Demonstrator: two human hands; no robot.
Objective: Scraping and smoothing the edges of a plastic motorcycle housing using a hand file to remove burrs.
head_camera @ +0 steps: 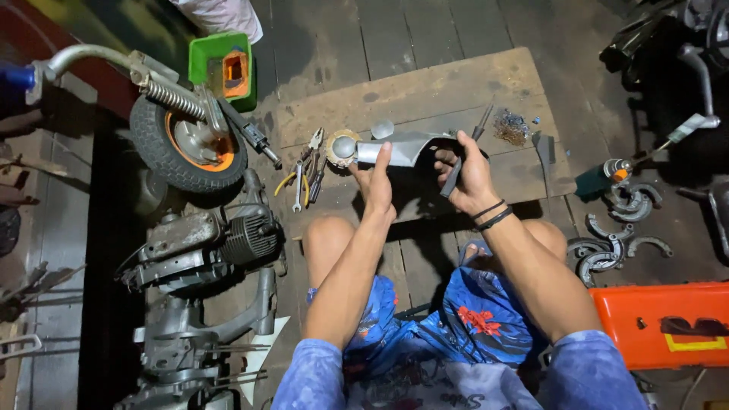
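Blue tie-dye short sleeves, blue patterned shorts with perhaps red flowers; black wristbands [492, 215], right wrist

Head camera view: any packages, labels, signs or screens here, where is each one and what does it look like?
Green box: top left, behind the wheel; square, green walls, orange inside.
Orange panel: lower right on the floor; glossy, with a yellow and black sticker at its right end.
No signs or screens visible.
Left hand and right hand hold a bare grey metal part, unlabelled.
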